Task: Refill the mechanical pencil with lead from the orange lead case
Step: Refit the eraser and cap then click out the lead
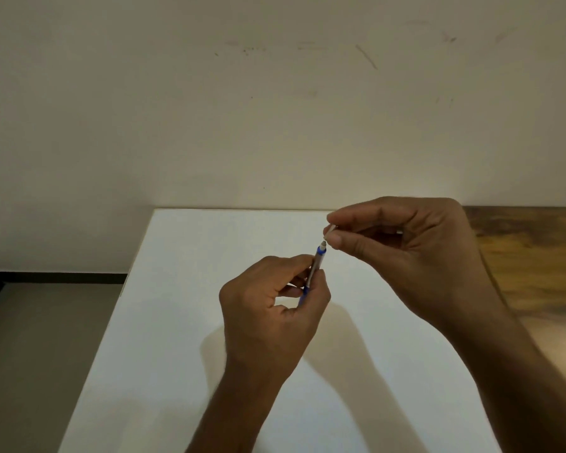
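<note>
My left hand (275, 299) grips a blue and silver mechanical pencil (316, 266) around its barrel, tilted with its top end pointing up and to the right. A white eraser tip shows at that top end. My right hand (406, 253) hovers just above it, thumb and forefinger pinched on a small pale piece (329, 229), which looks like the pencil's cap. Both hands are held above a white table top (183, 322). The orange lead case is not in view.
The white table meets a cream wall at its far edge. A brown wooden surface (530, 256) adjoins it on the right. Grey floor (40, 338) lies beyond the table's left edge.
</note>
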